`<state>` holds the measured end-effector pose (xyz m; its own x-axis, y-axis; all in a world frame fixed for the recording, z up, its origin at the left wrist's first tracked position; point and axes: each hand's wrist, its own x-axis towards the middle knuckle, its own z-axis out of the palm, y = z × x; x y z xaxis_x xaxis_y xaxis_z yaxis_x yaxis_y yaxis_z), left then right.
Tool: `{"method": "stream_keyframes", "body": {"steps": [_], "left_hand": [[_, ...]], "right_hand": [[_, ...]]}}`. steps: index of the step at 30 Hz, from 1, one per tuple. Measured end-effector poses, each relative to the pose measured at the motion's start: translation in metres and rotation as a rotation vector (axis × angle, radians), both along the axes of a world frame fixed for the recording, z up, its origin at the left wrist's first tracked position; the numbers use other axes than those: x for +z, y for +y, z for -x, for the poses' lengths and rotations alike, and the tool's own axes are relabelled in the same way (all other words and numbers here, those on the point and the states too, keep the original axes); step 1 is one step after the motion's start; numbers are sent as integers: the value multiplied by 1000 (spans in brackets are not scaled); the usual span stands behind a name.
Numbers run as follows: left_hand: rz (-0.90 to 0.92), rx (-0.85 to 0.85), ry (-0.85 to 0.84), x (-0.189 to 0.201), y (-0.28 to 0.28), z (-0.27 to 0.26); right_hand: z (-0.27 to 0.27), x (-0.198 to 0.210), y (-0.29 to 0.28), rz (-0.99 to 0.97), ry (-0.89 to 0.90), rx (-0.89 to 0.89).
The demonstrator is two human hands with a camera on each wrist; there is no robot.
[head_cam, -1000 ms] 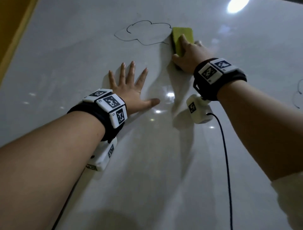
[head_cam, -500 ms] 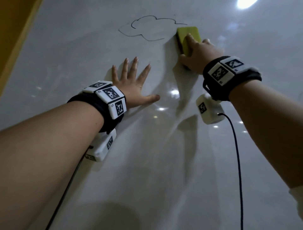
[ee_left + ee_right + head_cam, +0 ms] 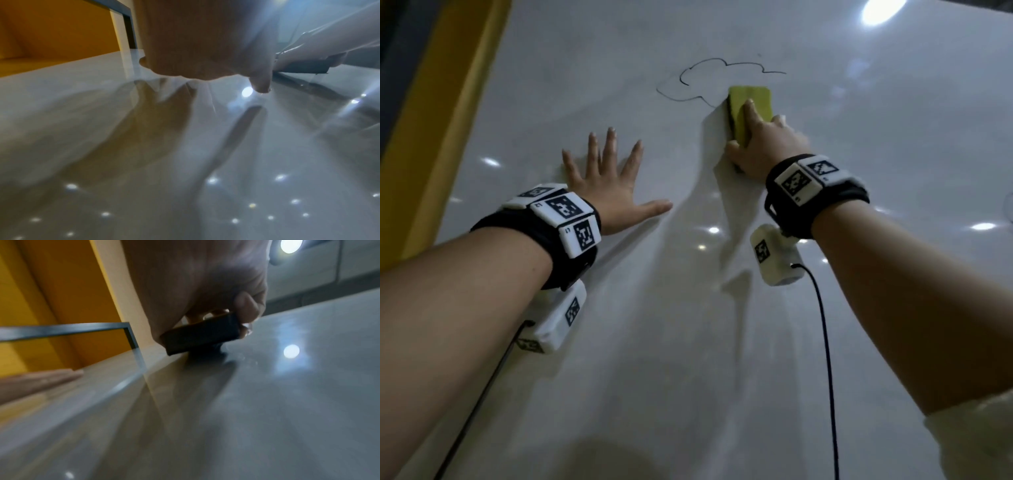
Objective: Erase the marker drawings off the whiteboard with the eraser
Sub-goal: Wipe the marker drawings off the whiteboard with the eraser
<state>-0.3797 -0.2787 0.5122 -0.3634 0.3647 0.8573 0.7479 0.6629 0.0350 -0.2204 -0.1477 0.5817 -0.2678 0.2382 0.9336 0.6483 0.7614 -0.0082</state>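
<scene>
My right hand (image 3: 760, 144) grips a yellow-green eraser (image 3: 748, 102) with a dark felt underside and holds it against the whiteboard (image 3: 688, 325). The eraser sits just below the right end of a black cloud outline (image 3: 709, 80), whose right side is gone. In the right wrist view my fingers (image 3: 246, 305) wrap the eraser's dark side (image 3: 201, 335). My left hand (image 3: 609, 181) lies flat on the board, fingers spread, to the left of the eraser and below the drawing. The left wrist view shows that palm (image 3: 195, 40) close up, and the eraser (image 3: 304, 66) at the right.
A yellow wall (image 3: 431, 120) borders the board's left edge. A faint marker line (image 3: 1008, 205) shows at the far right edge of the board. Ceiling lights glare on the glossy surface (image 3: 883, 10). Black cables (image 3: 825, 342) hang from both wrist cameras.
The eraser has wiped away the right part of the cloud outline and now sits lower, under its remaining right end. The left hand stays flat on the board.
</scene>
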Motion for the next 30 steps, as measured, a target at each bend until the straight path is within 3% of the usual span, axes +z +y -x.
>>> {"method": "stream_keyframes", "body": {"steps": [4,9,14,19,25,30], "left_hand": [[17,-19,-56,-3,-8,11],[31,-14,-30,-4,-8,15],[22,-21,-2,-6,-7,18],[4,-27,28,-9,-5,22],[16,-32,9,-8,-6,20],[35,-26,15,-8,-6,21]], "right_hand": [[26,-1,-19,-135,-114,30],[34,19,-35,-29,-3,26],[50,13,-45,-190,-153,-1],[42,36,-49,-50,-28,1],[49,32,-47,-178,-162,2],[34,55,-37,-26,6,3]]}}
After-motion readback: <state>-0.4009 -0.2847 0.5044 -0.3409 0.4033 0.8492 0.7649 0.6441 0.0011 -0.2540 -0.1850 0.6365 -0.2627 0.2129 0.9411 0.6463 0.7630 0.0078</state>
